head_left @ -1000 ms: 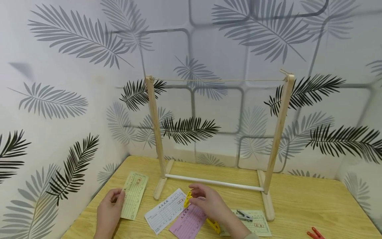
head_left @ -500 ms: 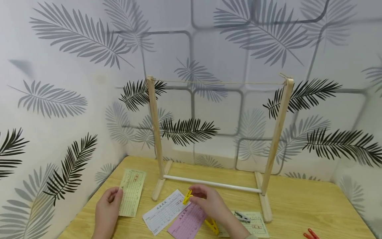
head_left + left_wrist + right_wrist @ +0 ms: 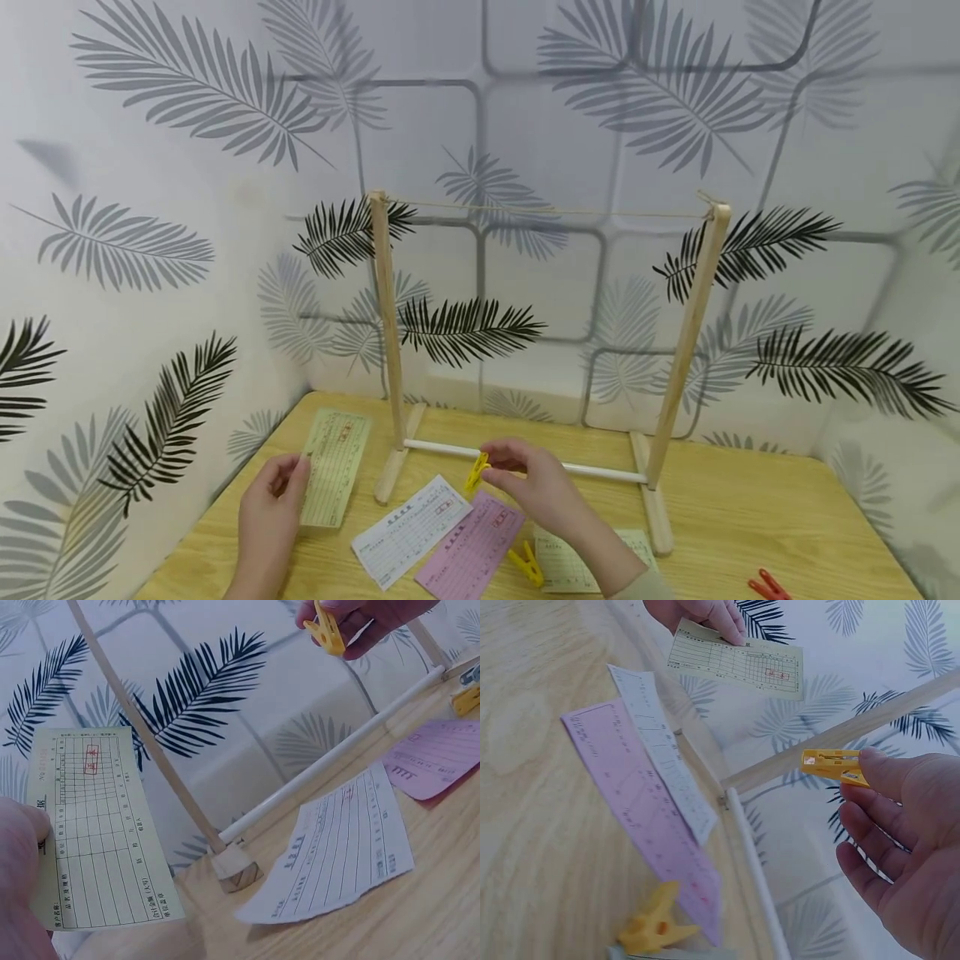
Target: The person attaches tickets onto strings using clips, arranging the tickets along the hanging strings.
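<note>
My right hand point(image 3: 536, 487) pinches a yellow clothespin point(image 3: 476, 472) between thumb and fingertips, lifted just in front of the white lower bar point(image 3: 600, 472) of the wooden rack point(image 3: 387, 333). The peg looks like light, rigid plastic with a spring; I judge it best held at the tail ends, where a squeeze opens the mouth, and the smooth plastic could slip if I pinch too near the tip.

My left hand point(image 3: 268, 521) grips a pale green slip point(image 3: 335, 467) by its near left edge, raised off the wooden table point(image 3: 750, 517) at the left. The slip is thin printed paper, almost weightless and floppy; it will sag or crease under a tight pinch, so I think a gentle hold close to one short edge suits it, leaving that edge free for the peg's mouth.

Near me lie a white slip point(image 3: 408, 540) and a pink slip point(image 3: 471, 557), overlapping, with a second yellow clothespin point(image 3: 527, 564) just right of them. A red clothespin point(image 3: 765, 585) lies at the near right. A taut string point(image 3: 547, 209) spans the rack's top.
</note>
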`<action>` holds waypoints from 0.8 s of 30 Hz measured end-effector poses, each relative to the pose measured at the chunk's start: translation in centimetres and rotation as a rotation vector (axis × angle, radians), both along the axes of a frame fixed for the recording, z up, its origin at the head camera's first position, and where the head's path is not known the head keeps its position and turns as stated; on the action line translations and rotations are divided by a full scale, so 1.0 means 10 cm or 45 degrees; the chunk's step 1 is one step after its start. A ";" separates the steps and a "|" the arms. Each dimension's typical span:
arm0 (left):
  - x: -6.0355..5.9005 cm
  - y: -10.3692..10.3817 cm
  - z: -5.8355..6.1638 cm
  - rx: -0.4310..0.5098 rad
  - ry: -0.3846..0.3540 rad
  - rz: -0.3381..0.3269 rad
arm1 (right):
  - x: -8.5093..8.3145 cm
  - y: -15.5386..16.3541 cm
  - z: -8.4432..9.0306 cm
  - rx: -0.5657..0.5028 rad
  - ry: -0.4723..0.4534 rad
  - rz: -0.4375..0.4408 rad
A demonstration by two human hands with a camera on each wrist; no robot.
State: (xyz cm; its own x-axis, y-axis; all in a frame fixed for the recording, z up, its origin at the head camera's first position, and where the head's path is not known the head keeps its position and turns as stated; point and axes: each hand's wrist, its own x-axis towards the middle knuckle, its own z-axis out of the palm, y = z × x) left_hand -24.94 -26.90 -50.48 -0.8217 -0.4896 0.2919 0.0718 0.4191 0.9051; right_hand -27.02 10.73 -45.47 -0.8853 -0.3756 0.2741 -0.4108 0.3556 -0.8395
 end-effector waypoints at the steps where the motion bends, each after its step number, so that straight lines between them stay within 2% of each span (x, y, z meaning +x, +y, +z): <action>1: 0.00 0.02 0.02 0.006 0.011 -0.007 | 0.00 0.01 0.05 0.015 0.014 -0.012; 5: -0.02 0.10 0.13 0.047 0.056 -0.045 | 0.00 0.06 0.26 0.064 0.049 -0.062; 10: -0.05 0.22 0.28 0.087 0.085 -0.115 | -0.01 0.14 0.52 0.097 0.077 -0.064; 14: -0.06 0.31 0.42 0.147 0.099 -0.165 | -0.04 0.17 0.73 0.110 0.188 -0.041; 17: -0.08 0.39 0.53 0.203 0.130 -0.219 | -0.05 0.20 0.90 0.138 0.286 -0.063; 24: -0.17 0.61 0.76 0.272 0.220 -0.318 | -0.08 0.27 1.31 0.210 0.389 -0.077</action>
